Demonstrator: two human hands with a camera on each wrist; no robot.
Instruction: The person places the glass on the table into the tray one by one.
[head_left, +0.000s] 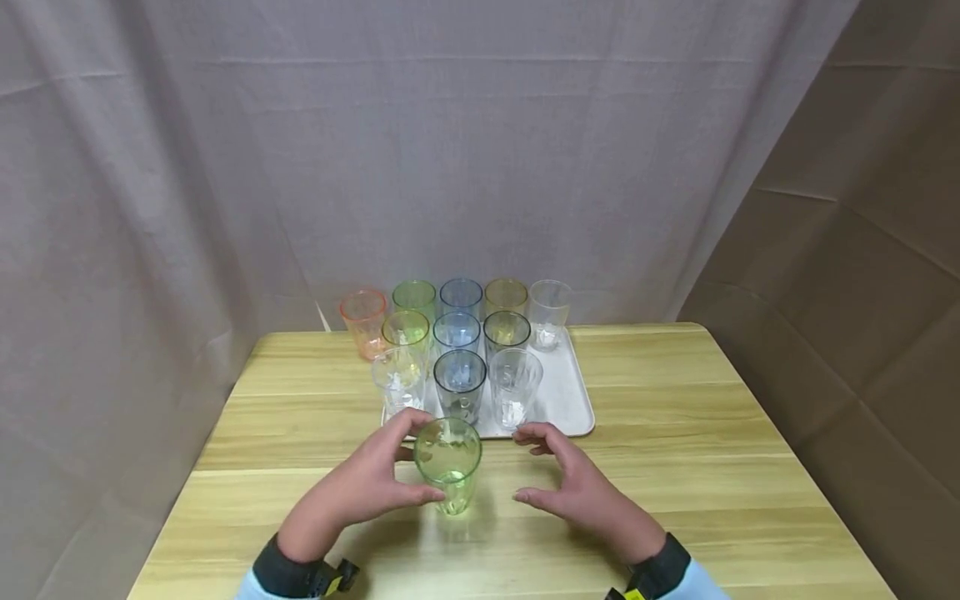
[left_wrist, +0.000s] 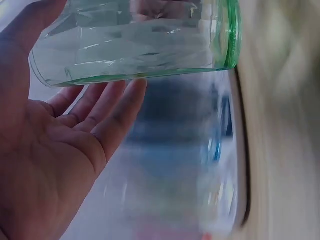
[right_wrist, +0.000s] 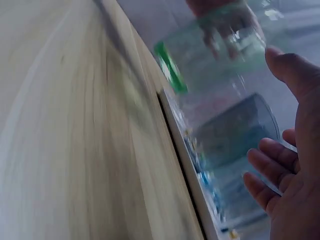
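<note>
A clear green tumbler (head_left: 450, 467) stands upright in my left hand (head_left: 375, 475), in front of the tray. The thumb and fingers of that hand hold it from the left side; the left wrist view shows the tumbler (left_wrist: 140, 45) close up, with fingers (left_wrist: 117, 112) along its wall. Whether its base touches the table cannot be told. My right hand (head_left: 573, 492) is to the right of the tumbler, apart from it, thumb and fingers spread and nothing between them. In the right wrist view the fingers (right_wrist: 272, 162) of this hand are loosely bent.
Behind the hands, a white tray (head_left: 566, 400) bears several tumblers in rows, among them a dark grey one (head_left: 460, 387) and a colourless one (head_left: 515, 387). An orange tumbler (head_left: 365, 325) stands at the back left. All this is on a wooden table (head_left: 675, 467), with grey curtains (head_left: 480, 167) behind.
</note>
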